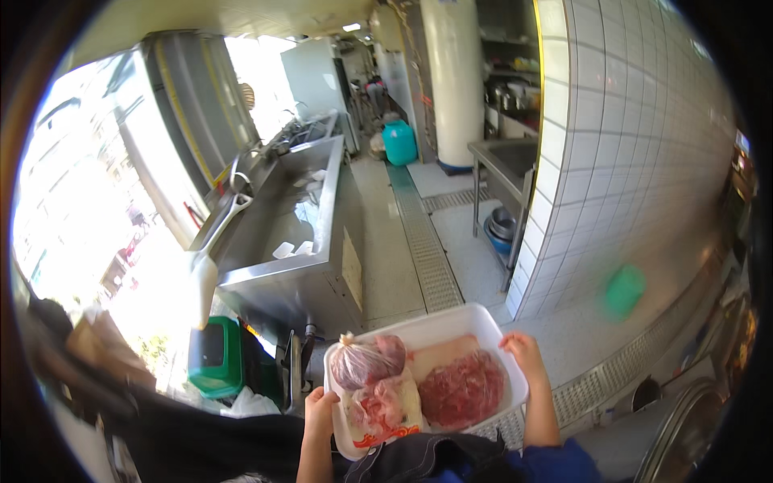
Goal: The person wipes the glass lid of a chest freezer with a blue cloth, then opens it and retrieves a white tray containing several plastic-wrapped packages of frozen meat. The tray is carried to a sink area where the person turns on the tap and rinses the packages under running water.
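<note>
Between my two hands is a white plastic tub [480, 323], held in front of my body. My left hand [320, 403] grips its left wall and my right hand [520, 353] its upper right rim. A large heap of red raw meat [462, 389] fills the right side of the tub. On the left sits a knotted clear plastic bag of meat [368, 362]. Below it, paler raw meat [375, 406] shows in a clear bag with red print. A flat pale piece [447, 349], perhaps meat or skin, lies along the far wall.
At left stands a long stainless steel sink [275, 268] with water and white containers. Beneath its near end is a green-lidded bin [214, 356]. A drain grate [423, 241] runs down the aisle beside a tiled wall [604, 181]. A turquoise barrel [399, 142] stands farther back.
</note>
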{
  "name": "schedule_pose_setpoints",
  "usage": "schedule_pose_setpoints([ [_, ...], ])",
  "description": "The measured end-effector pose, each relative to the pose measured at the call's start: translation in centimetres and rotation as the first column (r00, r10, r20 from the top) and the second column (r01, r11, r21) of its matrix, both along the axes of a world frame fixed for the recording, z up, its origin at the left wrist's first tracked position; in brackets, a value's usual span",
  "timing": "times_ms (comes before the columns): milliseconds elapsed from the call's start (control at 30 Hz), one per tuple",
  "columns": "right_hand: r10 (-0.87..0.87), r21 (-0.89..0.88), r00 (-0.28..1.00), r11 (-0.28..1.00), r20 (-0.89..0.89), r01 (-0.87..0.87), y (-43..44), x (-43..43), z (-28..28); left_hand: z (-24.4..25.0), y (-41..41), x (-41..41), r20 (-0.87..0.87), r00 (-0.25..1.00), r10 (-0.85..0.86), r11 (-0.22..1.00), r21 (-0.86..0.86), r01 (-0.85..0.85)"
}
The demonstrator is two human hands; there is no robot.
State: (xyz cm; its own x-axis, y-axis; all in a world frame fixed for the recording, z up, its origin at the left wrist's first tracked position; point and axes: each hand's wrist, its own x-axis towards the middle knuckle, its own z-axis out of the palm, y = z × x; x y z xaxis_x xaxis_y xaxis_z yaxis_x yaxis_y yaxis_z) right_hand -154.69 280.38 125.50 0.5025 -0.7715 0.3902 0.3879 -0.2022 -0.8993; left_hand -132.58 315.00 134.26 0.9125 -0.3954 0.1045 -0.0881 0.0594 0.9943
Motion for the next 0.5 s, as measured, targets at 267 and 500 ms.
schedule_pose_setpoints([
  [267,0.183,0.006,0.983,0.983,0.016,-0.183,-12.4,20.3,11.4,11.5,-11.2,17.9,-0.014,0.999,0.030,0.998,-0.055,-0.030],
  [500,0.013,0.116,1.000,0.993,-0.011,-0.012,-25.8,28.8,15.5,18.0,-29.5,33.8,0.026,0.995,-0.099,0.989,0.115,0.096],
])
